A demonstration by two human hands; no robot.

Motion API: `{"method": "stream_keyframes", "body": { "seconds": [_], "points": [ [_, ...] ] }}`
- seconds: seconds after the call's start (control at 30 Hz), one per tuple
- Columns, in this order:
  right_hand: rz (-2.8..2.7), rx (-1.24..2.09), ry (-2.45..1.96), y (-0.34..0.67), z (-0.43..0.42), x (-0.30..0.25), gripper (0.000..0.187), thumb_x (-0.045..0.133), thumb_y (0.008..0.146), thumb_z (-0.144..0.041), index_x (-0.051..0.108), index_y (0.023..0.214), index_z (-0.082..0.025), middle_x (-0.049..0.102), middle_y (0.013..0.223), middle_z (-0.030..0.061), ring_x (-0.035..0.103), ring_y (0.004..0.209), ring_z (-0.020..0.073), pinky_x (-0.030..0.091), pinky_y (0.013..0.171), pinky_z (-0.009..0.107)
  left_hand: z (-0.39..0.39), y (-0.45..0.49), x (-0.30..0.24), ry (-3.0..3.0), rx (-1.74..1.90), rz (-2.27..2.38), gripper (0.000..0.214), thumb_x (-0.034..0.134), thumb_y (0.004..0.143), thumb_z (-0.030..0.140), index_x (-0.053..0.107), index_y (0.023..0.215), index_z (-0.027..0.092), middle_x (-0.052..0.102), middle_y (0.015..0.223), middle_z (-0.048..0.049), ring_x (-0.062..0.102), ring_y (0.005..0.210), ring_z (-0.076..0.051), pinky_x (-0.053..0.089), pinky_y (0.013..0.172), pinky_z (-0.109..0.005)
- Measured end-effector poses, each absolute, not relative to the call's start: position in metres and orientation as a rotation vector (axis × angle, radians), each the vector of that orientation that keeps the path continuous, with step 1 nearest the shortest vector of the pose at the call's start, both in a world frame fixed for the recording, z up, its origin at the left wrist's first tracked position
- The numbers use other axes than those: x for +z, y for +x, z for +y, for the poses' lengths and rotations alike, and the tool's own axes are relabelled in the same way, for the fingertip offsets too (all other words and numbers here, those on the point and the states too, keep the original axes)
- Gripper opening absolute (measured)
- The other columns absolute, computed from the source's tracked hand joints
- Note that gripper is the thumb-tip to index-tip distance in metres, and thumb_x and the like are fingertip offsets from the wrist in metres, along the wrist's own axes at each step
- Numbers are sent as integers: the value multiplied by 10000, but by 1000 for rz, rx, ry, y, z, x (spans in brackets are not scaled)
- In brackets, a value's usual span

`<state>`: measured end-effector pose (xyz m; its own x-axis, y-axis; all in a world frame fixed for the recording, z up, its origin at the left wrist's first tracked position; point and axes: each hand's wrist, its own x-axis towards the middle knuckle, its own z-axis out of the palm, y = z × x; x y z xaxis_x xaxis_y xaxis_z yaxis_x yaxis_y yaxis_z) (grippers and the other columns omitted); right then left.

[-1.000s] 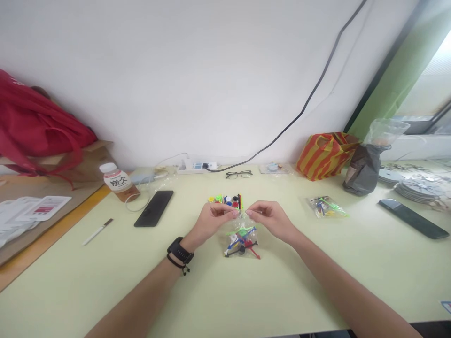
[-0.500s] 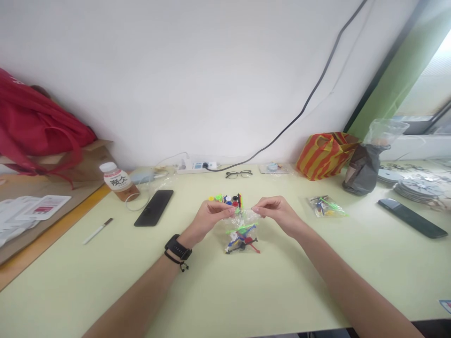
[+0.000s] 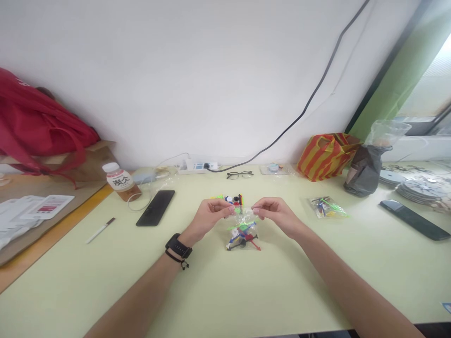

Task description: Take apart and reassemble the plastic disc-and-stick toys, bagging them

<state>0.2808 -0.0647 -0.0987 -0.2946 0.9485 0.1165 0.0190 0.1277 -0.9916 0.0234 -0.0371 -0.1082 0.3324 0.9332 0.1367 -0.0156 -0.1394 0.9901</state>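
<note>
Both hands pinch the top edge of a small clear plastic bag (image 3: pixel 242 229) of coloured toy parts, held just above the pale green worktop (image 3: pixel 246 291). The left hand (image 3: pixel 208 217) grips the bag's left corner between thumb and fingers; the right hand (image 3: pixel 273 213) clamps its right corner. Just behind the bag lies a row of small coloured pieces (image 3: pixel 233 199). A second bag of parts (image 3: pixel 327 207) lies to the right, and a black phone (image 3: pixel 155 207) to the left.
</note>
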Motion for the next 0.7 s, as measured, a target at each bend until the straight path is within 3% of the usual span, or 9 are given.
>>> {"method": "stream_keyframes", "body": {
  "seconds": [0.17,0.27,0.43,0.7],
  "points": [
    [-1447,1305,-994,278,-65,-99,258,831,783,-444,771,822,-197,683,772,26,547,702,156,465,694,322,-38,24,-103,1494,1029,906,359,798,848,498,805,973,162,791,937,-104,695,809,-187,554,731,-282],
    [-1435,1298,-1007,278,-65,-99,258,830,782,-439,770,823,-192,671,759,22,540,696,153,460,687,319,-39,25,-102,1479,1002,881,344,837,818,452,802,1026,181,785,1060,-107,698,888,-191,557,771,-282],
    [-1429,1301,-1012,279,-64,-101,242,837,774,-421,788,842,-194,688,784,30,540,702,153,457,693,323,-38,24,-106,1450,1058,898,292,894,753,397,821,910,162,772,847,-76,650,716,-153,544,705,-285],
    [-1296,1376,-992,284,-58,-109,242,864,737,-339,847,943,-214,681,755,20,518,683,141,415,681,313,-35,20,-112,1409,1084,834,266,895,765,334,842,955,155,784,835,-90,667,735,-162,540,724,-287]
  ]
}}
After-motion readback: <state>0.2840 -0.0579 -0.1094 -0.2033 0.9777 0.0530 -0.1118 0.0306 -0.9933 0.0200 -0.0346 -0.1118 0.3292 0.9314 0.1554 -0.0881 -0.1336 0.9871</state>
